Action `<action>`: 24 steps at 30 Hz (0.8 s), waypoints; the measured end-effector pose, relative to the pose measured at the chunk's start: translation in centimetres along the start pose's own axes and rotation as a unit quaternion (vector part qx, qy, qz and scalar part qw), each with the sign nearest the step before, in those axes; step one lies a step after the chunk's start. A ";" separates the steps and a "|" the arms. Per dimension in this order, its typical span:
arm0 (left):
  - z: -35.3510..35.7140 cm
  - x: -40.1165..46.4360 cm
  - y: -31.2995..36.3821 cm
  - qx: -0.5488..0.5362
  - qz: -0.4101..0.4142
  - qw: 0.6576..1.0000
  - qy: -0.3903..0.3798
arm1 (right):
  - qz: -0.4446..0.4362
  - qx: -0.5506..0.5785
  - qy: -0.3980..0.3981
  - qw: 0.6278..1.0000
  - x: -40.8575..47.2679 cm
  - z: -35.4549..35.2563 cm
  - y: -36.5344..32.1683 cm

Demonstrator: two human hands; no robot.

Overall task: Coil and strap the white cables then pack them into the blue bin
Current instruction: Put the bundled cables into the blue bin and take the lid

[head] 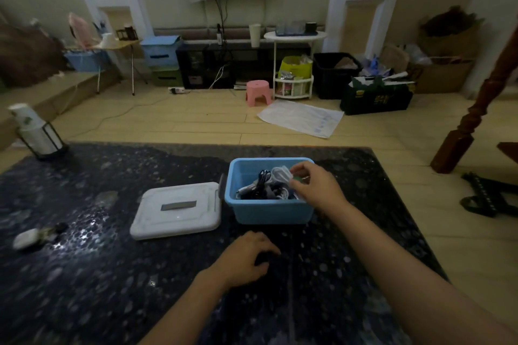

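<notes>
The right hand's fingertips [294, 173] pinch a coiled white cable [281, 173] over the far right part of the blue bin [269, 211], thumb and forefinger curled round the loop's edge; the right hand [314, 186] hovers just above the bin's right rim. Under the coil, inside the bin, lie other cords, dark and white, tangled together. The left hand [246, 259] rests on the dark table [84, 274] just in front of the bin, fingers loosely bent, holding nothing that shows. A white lid [176, 210] lies flat just left of the bin, off it. Whether the coil carries a strap cannot be told. By my reading this is the packing step, the coil either going into the bin or coming out. If going in, the next move calls for lowering the coil onto the heap and loosening the pinch without letting the loops spring apart
</notes>
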State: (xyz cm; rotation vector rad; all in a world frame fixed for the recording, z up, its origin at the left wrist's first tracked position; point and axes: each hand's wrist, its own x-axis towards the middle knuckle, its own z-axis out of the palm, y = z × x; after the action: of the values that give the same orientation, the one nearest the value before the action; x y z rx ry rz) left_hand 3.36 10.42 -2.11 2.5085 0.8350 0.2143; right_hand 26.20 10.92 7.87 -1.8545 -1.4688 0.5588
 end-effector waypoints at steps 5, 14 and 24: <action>0.5 -0.7 -1.1 0.070 0.035 0.989 -0.123 | -0.018 -0.063 0.026 0.998 2.0 0.5 0.0; -2.1 -0.6 -1.3 0.034 -0.046 0.997 -0.057 | -0.033 -0.152 -0.034 0.987 0.6 0.5 1.2; -11.5 6.0 1.0 -0.075 -0.155 0.958 0.231 | 0.008 -0.155 -0.013 0.988 0.6 -0.1 2.3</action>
State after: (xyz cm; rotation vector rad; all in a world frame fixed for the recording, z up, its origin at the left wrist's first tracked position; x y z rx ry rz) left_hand 5.35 17.84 8.34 2.1737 1.3256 0.7451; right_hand 27.93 11.23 6.30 -2.1030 -1.6341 0.3782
